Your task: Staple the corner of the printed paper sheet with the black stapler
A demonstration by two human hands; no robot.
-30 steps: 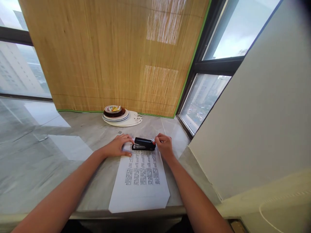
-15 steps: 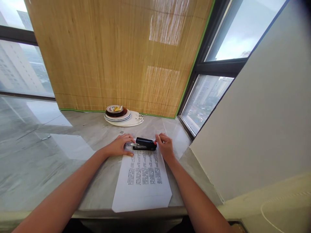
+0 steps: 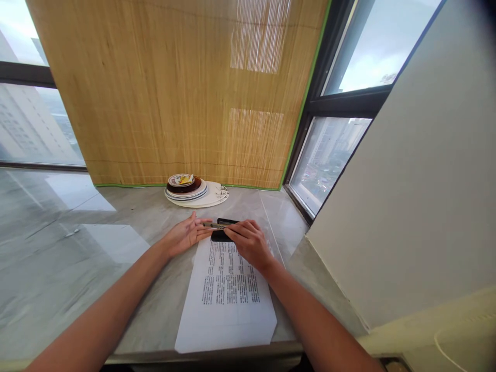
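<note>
A black stapler (image 3: 222, 233) lies across the top edge of a printed sheet of paper (image 3: 228, 294) on the grey marble ledge (image 3: 58, 268). My right hand (image 3: 250, 243) covers the stapler's right part, fingers curled over it. My left hand (image 3: 186, 235) is at the stapler's left end, palm turned up, its fingertips pinching a thin metal strip (image 3: 214, 225) that sticks out of the stapler.
A stack of plates (image 3: 196, 189) with a small patterned dish on top stands at the back of the ledge, in front of a bamboo blind (image 3: 174, 88). Windows flank the blind. A pale wall (image 3: 418, 196) rises to the right. The paper reaches the ledge's near edge.
My right hand has slid left from the stapler's red end onto its body. My left hand has turned palm up, and the metal strip stands out from the stapler's left end.
</note>
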